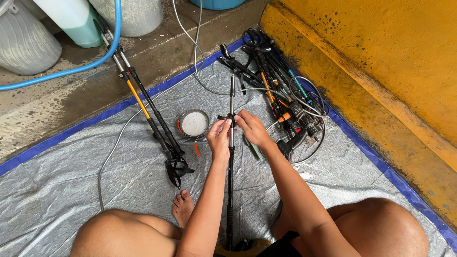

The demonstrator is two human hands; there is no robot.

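A black and silver trekking pole [231, 185] runs from between my knees straight away from me over a grey tarp [71, 190]. My left hand [218, 139] grips the pole near its clamp, fingers closed on the shaft. My right hand [251, 127] pinches the same clamp from the right side. Both hands meet at the joint where the silver section begins.
A pair of black and orange poles [147, 112] lies to the left. A small metal pot [193, 123] of milky liquid stands by my left hand. A heap of poles [271, 71], a spray gun [300, 124] and a grey hose lie right. A yellow wall [381, 71], a blue hose [71, 69] and plastic containers [24, 43] border the tarp.
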